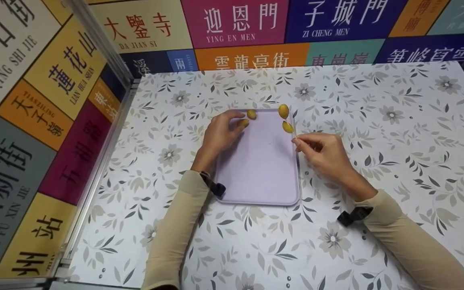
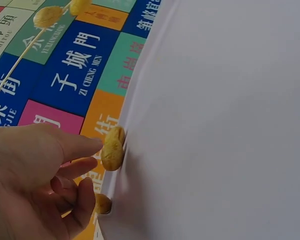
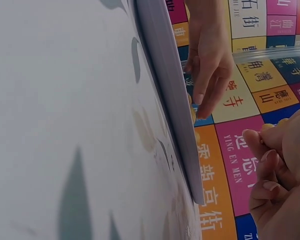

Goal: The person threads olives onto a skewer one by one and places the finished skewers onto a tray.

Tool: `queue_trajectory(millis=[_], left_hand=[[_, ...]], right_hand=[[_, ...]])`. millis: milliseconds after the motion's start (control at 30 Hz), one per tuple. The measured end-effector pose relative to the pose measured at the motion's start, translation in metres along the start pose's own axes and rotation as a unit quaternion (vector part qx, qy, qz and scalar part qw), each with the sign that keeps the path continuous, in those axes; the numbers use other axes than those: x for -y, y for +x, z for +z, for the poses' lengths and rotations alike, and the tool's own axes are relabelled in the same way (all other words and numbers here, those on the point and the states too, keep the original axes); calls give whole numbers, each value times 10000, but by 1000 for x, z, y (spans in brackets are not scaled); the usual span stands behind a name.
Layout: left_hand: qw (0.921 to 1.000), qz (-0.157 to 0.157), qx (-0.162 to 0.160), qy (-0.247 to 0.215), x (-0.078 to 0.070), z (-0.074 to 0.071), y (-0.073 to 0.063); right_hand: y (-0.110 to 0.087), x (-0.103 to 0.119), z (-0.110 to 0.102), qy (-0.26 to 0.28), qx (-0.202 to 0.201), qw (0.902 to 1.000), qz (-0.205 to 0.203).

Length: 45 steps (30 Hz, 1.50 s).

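Near the far left corner of a lilac tray point(image 1: 260, 169), my left hand point(image 1: 220, 135) reaches in with relaxed fingers. Its thumb tip is at a small yellow peanut-shaped piece point(image 2: 113, 148), seemingly touching it. A second yellow piece point(image 1: 251, 114) lies beyond, close to the other fingertips. I see no pinch around either one. Over the tray's right edge, my right hand point(image 1: 322, 151) pinches a thin wooden skewer point(image 2: 19, 64) between thumb and index finger. Two yellow oval pieces point(image 1: 283, 111) are threaded on it, pointing away from me. In the right wrist view my right hand point(image 3: 285, 170) mostly covers the skewer.
The tray sits on a table point(image 1: 397, 173) covered with leaf and flower print. Colourful panels point(image 1: 240, 20) with Chinese lettering stand behind and along the left. Dark wrist straps point(image 1: 355, 216) sit at both sleeve cuffs.
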<state>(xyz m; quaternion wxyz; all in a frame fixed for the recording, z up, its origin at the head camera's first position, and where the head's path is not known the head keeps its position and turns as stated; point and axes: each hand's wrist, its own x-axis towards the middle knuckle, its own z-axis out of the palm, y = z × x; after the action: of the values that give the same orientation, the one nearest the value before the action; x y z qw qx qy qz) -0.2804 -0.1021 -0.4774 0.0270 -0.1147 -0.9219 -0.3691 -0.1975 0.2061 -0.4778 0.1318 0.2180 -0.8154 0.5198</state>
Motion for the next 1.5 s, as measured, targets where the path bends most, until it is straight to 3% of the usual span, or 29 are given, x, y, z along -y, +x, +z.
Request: queue_trajectory(millis=[133,367,600,700,800,933,1100,1400,1500], left_hand=[[9996,-104,100,234,0,4,0],[9996,-166,-38,214,-1,8,0],[9996,-268,25,109,-3,10,0],[9992,-129,26,-367,-3,9,-1],[9938,-24,74,-1107,-3,3,0],[9758,-263,136,-2168,-5,-8,1],[9416,-806,153,-3264,-8,-16,1],[8861,-1277,-239,-4449,-7,-27,0],[8744,-1360,-439,-4637,-4,-30,0]], right_hand=[[0,-1,0,9,61,10000,8],[1,0,0,43,107,9999,-11],[-1,0,0,-17,138,9998,118],[-2,0,0,-35,140,9998,152],[-2,0,-1,-40,140,9998,143],[-2,0,0,-68,216,9996,161],[-2,0,0,-83,341,9992,206],[-2,2,0,-55,629,9974,358],[-3,2,1,-119,703,9966,420]])
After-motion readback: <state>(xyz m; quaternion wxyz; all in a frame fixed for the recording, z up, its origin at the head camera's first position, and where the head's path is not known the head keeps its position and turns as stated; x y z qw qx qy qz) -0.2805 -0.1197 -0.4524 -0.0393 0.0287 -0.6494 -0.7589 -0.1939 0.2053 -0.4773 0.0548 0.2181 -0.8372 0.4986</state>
